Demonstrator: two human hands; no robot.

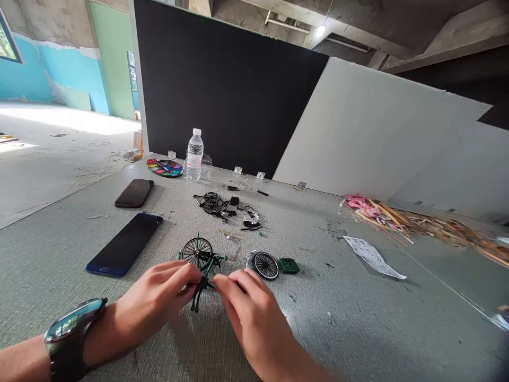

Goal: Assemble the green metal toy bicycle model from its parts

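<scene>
1. The single view looks from the person's head, above and behind the bare left hand point(167, 289) and bare right hand point(256, 313), facing forward and down.
2. It sits close: both hands loom large below the middle, forearms running in from the near edges.
3. Beyond the hands, it takes in the grey, ribbed tabletop point(397, 329), then the tall, flat black panel point(230, 85).
4. Highest and farthest from the hands shows the grey concrete ceiling point(382, 24).

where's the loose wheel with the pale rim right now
In the head view, the pale-rimmed wheel lies on the table just right of centre, beyond the right hand, with the small green piece immediately to its right.
</scene>
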